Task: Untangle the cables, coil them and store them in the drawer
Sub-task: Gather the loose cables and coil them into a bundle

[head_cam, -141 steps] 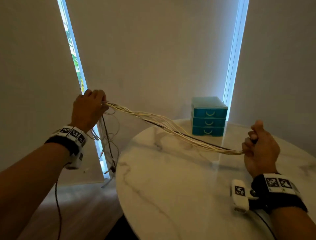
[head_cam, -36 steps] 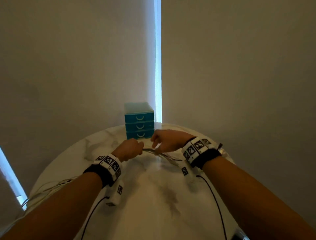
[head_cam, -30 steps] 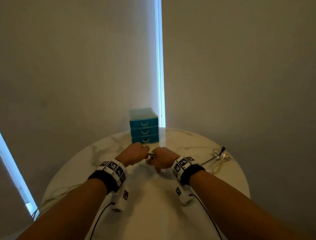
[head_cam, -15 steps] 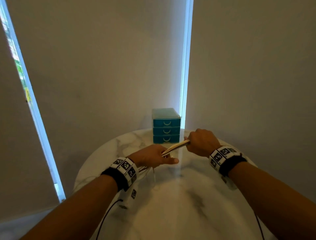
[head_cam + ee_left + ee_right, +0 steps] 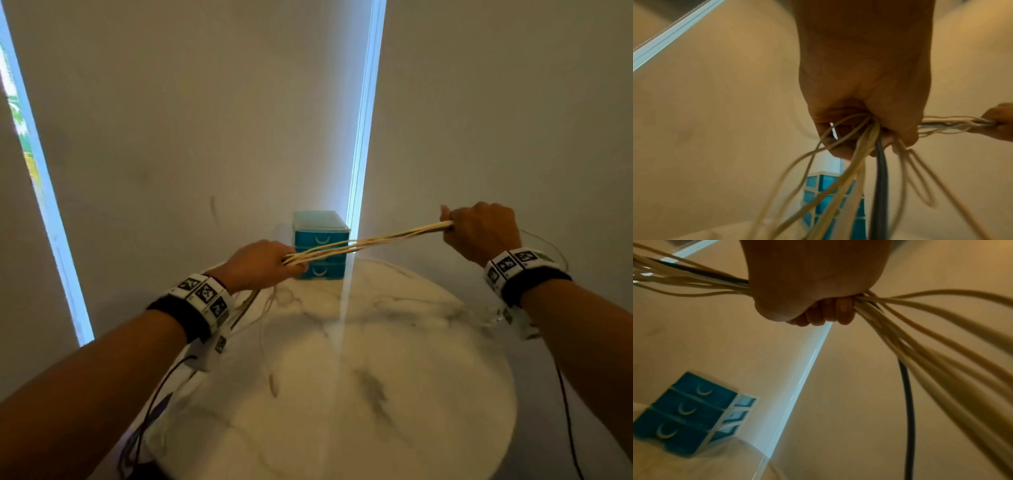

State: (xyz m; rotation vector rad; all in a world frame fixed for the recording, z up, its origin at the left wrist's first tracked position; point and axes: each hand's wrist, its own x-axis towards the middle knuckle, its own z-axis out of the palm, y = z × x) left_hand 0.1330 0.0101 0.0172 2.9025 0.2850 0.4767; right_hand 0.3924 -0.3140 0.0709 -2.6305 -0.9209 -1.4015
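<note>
A bundle of several cream cables with one black cable (image 5: 370, 241) stretches between both hands above the round marble table (image 5: 394, 394). My left hand (image 5: 263, 265) grips the bundle low and in front of the teal drawer unit (image 5: 320, 245). My right hand (image 5: 479, 233) grips it higher, out to the right. From the left fist the cables (image 5: 859, 170) hang down in loose strands. Past the right fist the cables (image 5: 931, 340) fan out and trail down to the right. All three drawers of the drawer unit (image 5: 686, 412) look closed.
The drawer unit stands at the table's far edge against the wall, beside a bright window slit (image 5: 363, 137). Loose cable ends (image 5: 270, 342) trail over the table's left part and down past its left edge. A second window slit (image 5: 37, 178) is at the left.
My hands have pulled apart. The right hand moved up and to the right, and the stretch of cables between the fists has grown longer. The left hand rose a little.
</note>
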